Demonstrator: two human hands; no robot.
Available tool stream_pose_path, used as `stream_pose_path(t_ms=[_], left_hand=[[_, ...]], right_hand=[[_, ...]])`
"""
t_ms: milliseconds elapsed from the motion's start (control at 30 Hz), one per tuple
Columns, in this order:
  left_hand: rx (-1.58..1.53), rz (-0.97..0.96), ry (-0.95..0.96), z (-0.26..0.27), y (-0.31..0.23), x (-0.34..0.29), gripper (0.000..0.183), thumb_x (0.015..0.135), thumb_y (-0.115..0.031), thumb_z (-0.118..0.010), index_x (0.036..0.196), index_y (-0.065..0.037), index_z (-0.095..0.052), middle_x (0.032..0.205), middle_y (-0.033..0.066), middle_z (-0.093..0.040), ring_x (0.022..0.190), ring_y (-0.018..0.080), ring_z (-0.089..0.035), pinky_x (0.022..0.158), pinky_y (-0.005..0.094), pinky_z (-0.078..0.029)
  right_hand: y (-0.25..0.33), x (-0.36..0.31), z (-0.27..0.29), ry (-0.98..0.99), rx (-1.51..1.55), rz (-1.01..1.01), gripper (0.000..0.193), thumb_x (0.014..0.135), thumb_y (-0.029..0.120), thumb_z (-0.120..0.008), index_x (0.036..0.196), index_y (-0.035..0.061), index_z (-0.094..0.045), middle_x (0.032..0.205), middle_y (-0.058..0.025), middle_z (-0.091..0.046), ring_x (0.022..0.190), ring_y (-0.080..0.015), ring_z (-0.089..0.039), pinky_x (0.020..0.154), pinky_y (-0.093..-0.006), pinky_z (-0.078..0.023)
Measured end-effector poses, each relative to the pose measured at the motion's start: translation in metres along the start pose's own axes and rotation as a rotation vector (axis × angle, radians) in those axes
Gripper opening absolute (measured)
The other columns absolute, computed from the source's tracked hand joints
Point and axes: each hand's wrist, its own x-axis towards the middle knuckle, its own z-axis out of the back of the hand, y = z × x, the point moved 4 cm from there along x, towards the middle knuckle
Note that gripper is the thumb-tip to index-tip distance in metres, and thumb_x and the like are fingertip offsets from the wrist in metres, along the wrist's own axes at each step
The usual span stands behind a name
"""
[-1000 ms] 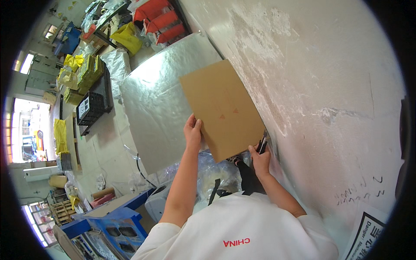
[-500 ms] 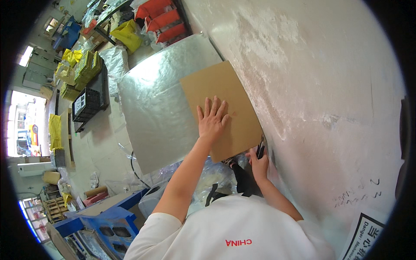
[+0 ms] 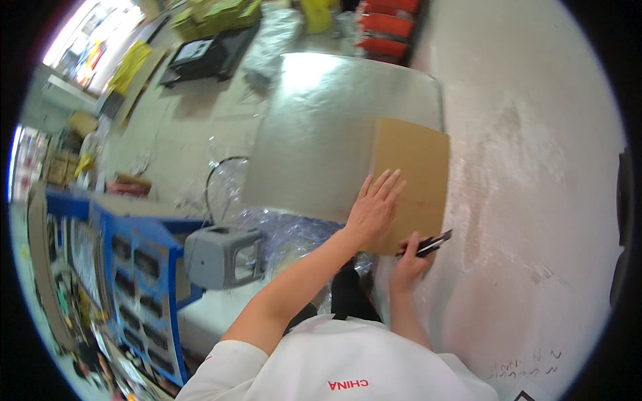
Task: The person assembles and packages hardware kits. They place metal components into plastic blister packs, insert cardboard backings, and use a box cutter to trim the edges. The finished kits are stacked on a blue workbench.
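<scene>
A flat brown cardboard sheet (image 3: 418, 157) lies on a silvery metal-topped table (image 3: 314, 127), along its right side. My left hand (image 3: 376, 210) rests on the cardboard's left part, fingers stretched out and palm down. At the near right corner of the sheet, my right hand (image 3: 408, 267) is closed around a black utility knife (image 3: 431, 244). The knife's tip points right, toward the wall, past the cardboard's edge. Whether its blade is out is too small to tell.
A stained pale wall (image 3: 521, 200) runs close along the right. Crumpled clear plastic film (image 3: 291, 227) lies below the table's near edge. To the left stand a grey plastic stool (image 3: 221, 257) and a blue frame (image 3: 144, 287). Orange bins (image 3: 382, 45) stand beyond the table.
The whole view has turned, bringing the stool into full sight. My right hand has swung the knife from pointing up along the edge to pointing right. My left hand stays flat on the cardboard.
</scene>
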Motion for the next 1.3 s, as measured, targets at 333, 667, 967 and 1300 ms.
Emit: stream_pose_path(t_ms=[333, 667, 967, 1300], left_hand=[[-0.140, 1.092, -0.371, 0.207, 0.010, -0.616, 0.024, 0.101, -0.018, -0.059, 0.117, -0.007, -0.073, 0.115, 0.0163, -0.073, 0.106, 0.0383, -0.068, 0.090, 0.0470, -0.054], [-0.239, 1.683, -0.915, 0.219, -0.228, -1.170, 0.028, 0.104, -0.025, -0.059, 0.122, -0.009, -0.072, 0.105, 0.0127, -0.078, 0.096, 0.0306, -0.074, 0.087, 0.0419, -0.057], [-0.619, 1.523, -1.339, 0.357, -0.148, -1.332, 0.031, 0.106, -0.018, -0.053, 0.126, 0.000, -0.069, 0.113, 0.0108, -0.077, 0.100, 0.0195, -0.074, 0.090, 0.0348, -0.056], [-0.626, 1.150, -1.144, 0.640, 0.191, -1.401, 0.035, 0.110, -0.026, -0.052, 0.126, -0.001, -0.069, 0.114, 0.0081, -0.074, 0.101, 0.0161, -0.069, 0.091, 0.0328, -0.053]], right_hand=[[-0.037, -0.352, -0.058, 1.066, -0.123, 0.008, 0.019, 0.107, 0.023, -0.061, 0.105, 0.0077, -0.051, 0.077, -0.0036, -0.065, 0.059, -0.0075, -0.050, 0.054, -0.0243, -0.039], [-0.107, -0.940, -0.046, 1.877, -0.177, 0.138, 0.012, 0.104, 0.012, -0.063, 0.112, 0.0066, -0.056, 0.092, -0.0055, -0.068, 0.060, -0.0063, -0.049, 0.055, -0.0242, -0.040], [-0.148, -1.138, -0.174, 1.676, -0.222, 0.245, 0.032, 0.110, 0.031, -0.057, 0.111, -0.0015, -0.057, 0.085, -0.0075, -0.069, 0.067, -0.0117, -0.059, 0.060, -0.0297, -0.050], [-0.187, -1.190, -0.243, 1.430, -0.462, 0.382, 0.020, 0.106, 0.021, -0.060, 0.108, 0.0018, -0.062, 0.081, -0.0065, -0.071, 0.073, -0.0149, -0.067, 0.067, -0.0328, -0.052]])
